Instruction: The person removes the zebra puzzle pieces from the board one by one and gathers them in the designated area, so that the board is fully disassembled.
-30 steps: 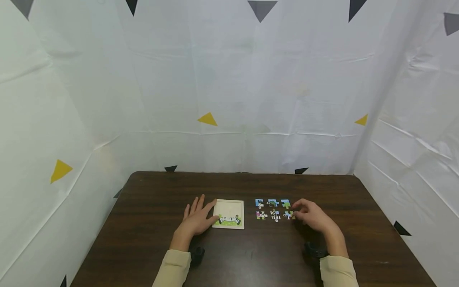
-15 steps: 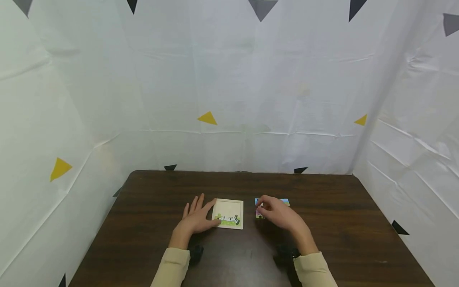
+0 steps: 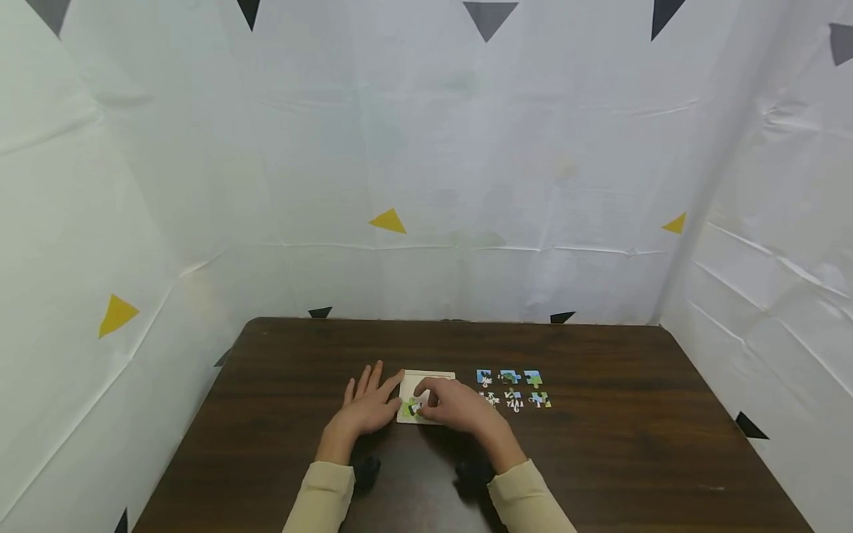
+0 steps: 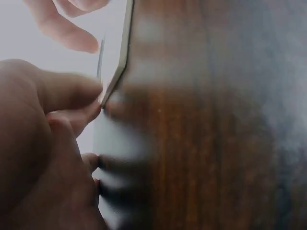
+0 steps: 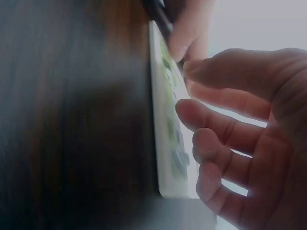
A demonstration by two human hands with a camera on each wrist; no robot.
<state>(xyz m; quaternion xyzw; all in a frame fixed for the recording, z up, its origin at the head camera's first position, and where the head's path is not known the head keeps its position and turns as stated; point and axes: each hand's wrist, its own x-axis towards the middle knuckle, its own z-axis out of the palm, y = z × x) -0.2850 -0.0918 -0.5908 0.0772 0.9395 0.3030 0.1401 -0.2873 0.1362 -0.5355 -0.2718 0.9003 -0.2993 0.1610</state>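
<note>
A square light wooden puzzle tray (image 3: 426,374) lies on the table, with a green printed strip (image 3: 408,409) of animal picture along its near side. My left hand (image 3: 363,416) lies at the tray's left edge, fingers spread. In the left wrist view a fingertip and the thumb reach the edge of the tray (image 4: 123,43). My right hand (image 3: 460,406) is over the tray's near right part, thumb and forefinger low by the green strip. In the right wrist view its fingers (image 5: 206,117) are loosely bent, and no puzzle piece shows between them.
Several loose jigsaw pieces (image 3: 510,377) lie in two rows right of the tray, a lower one (image 3: 489,398) close to the right hand. The dark wooden table (image 3: 633,429) backs onto a white sheet wall (image 3: 500,148) with triangles.
My right hand has moved left from beside the loose pieces, across them, to over the tray. The left hand stays at the tray's left edge. The loose pieces lie as before.
</note>
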